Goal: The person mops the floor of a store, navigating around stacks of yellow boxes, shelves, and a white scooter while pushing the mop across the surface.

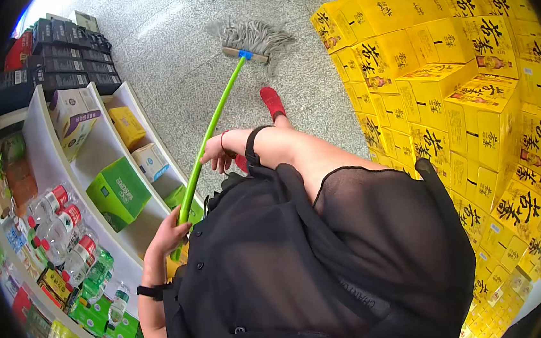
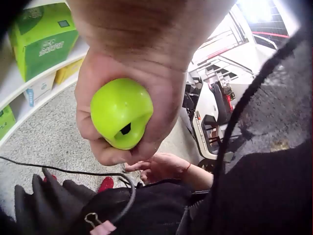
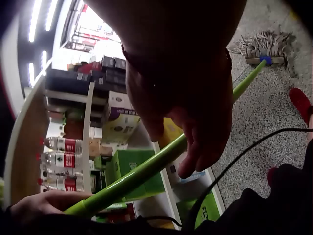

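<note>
Your left hand [image 1: 168, 232] grips the mop handle's [image 1: 216, 116] top end; your right hand's [image 1: 214, 154] fingers lie loose against it. Mop head [image 1: 251, 38], on floor [image 1: 159, 69], could swerve if that slack hand slips.

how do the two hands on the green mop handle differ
The left hand is near the butt end of the green handle; the right hand is nearer the mop head. The left curls firmly round it, while the right's fingers hang looser. The right wrist wears a red cord; none shows on the left.
</note>
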